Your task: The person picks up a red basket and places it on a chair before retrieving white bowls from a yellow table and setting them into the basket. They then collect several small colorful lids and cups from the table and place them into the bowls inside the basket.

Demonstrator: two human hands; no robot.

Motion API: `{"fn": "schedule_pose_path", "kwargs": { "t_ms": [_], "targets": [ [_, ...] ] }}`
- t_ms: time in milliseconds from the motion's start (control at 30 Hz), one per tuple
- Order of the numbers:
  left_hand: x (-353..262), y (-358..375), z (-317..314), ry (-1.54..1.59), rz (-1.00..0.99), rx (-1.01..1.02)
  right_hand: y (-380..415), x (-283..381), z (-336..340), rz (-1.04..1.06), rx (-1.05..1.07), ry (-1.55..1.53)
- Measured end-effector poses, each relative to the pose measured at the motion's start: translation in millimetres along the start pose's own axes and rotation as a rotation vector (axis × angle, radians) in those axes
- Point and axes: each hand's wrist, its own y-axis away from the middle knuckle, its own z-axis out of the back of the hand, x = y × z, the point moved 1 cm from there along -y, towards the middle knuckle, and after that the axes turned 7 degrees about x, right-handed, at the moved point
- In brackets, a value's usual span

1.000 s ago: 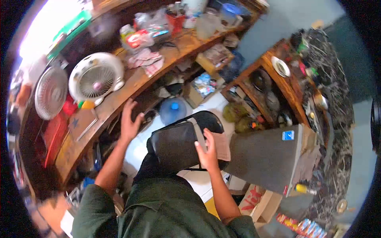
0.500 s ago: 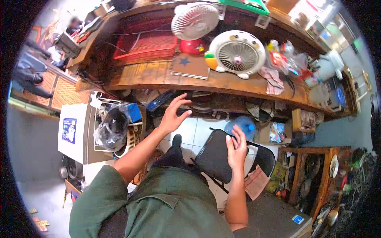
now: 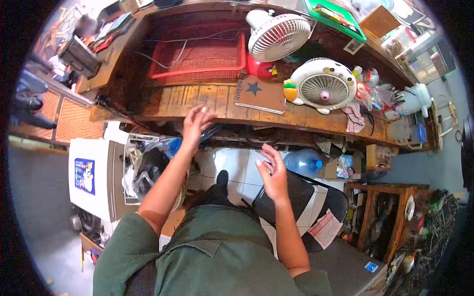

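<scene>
My left hand [image 3: 196, 126] is raised near the front edge of the wooden counter [image 3: 173, 104], fingers loosely bent and apart, holding nothing. I cannot tell whether it touches the edge. Lower and to the right, my right hand [image 3: 272, 177] hovers over the black folding chair [image 3: 291, 204], empty, its thumb apart from the fingers. On the counter a brown notebook [image 3: 261, 93] with a blue star lies between the red mesh basket [image 3: 197, 74] and the white animal-shaped fan [image 3: 323, 89]. Behind the notebook stands a white fan [image 3: 280, 37] with a red base.
A large blue water bottle [image 3: 303, 164] stands under the counter. To my left are a white box [image 3: 91, 172] and a rack with plastic-wrapped things. A striped cloth [image 3: 326, 228] hangs over the chair. A wooden shelf [image 3: 375, 217] stands at right; another person is far left.
My view has shifted, so the counter's things appear further right. My left hand has moved left and up, its fingers more bent; my right hand has moved left and up a little.
</scene>
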Motion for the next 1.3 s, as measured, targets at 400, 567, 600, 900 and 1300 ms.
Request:
{"fn": "schedule_pose_path", "kwargs": {
  "t_ms": [400, 567, 600, 900, 1300],
  "targets": [
    [-26, -139, 8, 0.232, 0.070, 0.060, -3, -7, 1, -0.103, -0.221, 0.023],
    [-23, -159, 17, 0.363, -0.023, -0.069, 0, -10, 3, -0.131, -0.268, 0.039],
    [-25, -159, 17, 0.437, -0.107, -0.162, -1, -12, 3, -0.136, -0.269, 0.041],
    [-53, -121, 36, 0.348, -0.226, -0.100, -14, -20, -4, -0.192, -0.206, 0.052],
    [-96, -32, 13, 0.202, -0.271, -0.188, -60, 3, -29, -0.090, -0.050, 0.042]
  ]
}}
